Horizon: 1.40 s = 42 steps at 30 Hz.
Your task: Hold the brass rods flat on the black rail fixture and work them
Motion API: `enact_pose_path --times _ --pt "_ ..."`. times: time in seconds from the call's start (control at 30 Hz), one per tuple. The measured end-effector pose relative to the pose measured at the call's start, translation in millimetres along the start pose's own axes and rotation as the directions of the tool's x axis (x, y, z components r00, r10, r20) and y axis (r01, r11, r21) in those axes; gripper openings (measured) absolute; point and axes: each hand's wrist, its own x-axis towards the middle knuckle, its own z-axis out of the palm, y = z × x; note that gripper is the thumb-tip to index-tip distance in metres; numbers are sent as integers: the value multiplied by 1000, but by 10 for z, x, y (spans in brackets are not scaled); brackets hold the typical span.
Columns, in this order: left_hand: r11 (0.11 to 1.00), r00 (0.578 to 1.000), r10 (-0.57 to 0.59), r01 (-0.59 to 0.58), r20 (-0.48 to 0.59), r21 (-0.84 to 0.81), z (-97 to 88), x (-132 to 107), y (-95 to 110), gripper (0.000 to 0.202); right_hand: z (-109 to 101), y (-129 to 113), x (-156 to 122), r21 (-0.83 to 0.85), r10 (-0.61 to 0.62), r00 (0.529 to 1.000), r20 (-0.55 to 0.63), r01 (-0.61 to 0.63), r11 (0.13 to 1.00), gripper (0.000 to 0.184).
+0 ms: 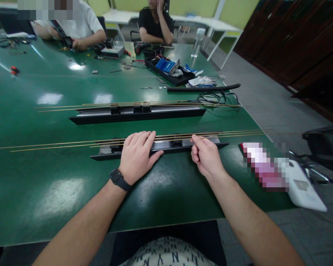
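In the head view a black metal rail (166,148) lies across the green table before me. Several thin brass-coloured rods (66,145) run lengthwise over it and stick out past both ends. My left hand (137,155) rests flat across the rail and rods, its fingers stretched out and its thumb out to the side. On the right, my right hand (207,155) is closed, with thumb and forefinger pinched at a rod. The exact grip is partly hidden. Dark blocks (177,139) sit inside the rail between my hands.
Beyond lies a second black rail (138,115) with more rods. A dark strip (204,88), coiled cable (212,97) and black tray (180,78) are farther off. A white case-like object (305,186) is at the right edge. Two people sit across the table.
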Motion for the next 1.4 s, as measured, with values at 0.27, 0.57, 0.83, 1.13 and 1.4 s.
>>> enact_pose_path --times 0.27,0.57,0.83,1.13,1.4 --pt "1000 1000 -3 3 -5 -15 8 -5 -4 59 -1 -11 -4 9 0 1000 -15 0 1000 29" --pt "1000 1000 -6 6 -4 -22 13 -10 -10 58 -4 -20 -4 -12 -13 1000 -26 12 1000 32" --pt "1000 1000 -10 10 -6 -26 10 -4 1 59 -22 -22 0 -14 -5 1000 4 5 1000 31" --pt "999 1000 -16 16 -2 -34 8 -5 1 59 -13 -29 -5 2 -1 1000 17 1 1000 32" --pt "1000 1000 -9 10 9 -18 11 1 -9 59 -19 -6 9 26 -6 1000 3 6 1000 31"
